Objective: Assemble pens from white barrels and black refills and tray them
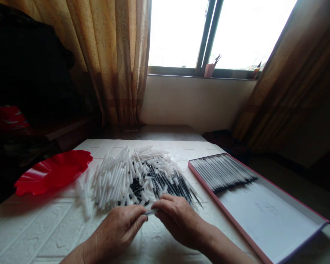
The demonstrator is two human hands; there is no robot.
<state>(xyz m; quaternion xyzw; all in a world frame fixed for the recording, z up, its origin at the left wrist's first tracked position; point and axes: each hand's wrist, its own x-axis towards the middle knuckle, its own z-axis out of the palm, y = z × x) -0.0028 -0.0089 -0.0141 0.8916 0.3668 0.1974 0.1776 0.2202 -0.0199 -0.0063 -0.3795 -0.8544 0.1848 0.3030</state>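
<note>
My left hand (pixel 126 223) and my right hand (pixel 177 220) meet at the near side of a heap of pen parts. Between their fingertips is a small translucent pen piece (pixel 150 212); both hands pinch it, one at each end. Most of it is hidden by the fingers. Behind the hands lie white translucent pen barrels (pixel 110 179), dark thin refills (pixel 170 179) and small black plugs (pixel 136 186). To the right, a shallow pink-edged box (pixel 206 194) holds a row of pens (pixel 225 170) with black ends, lying side by side on white paper.
A red wavy-rimmed plate (pixel 55 172) stands at the left of the white brick-patterned table (pixel 52 227), with a few loose barrels (pixel 85 198) beside it. Behind are a curtain (pixel 118 55) and a window sill with a pink cup (pixel 209 69).
</note>
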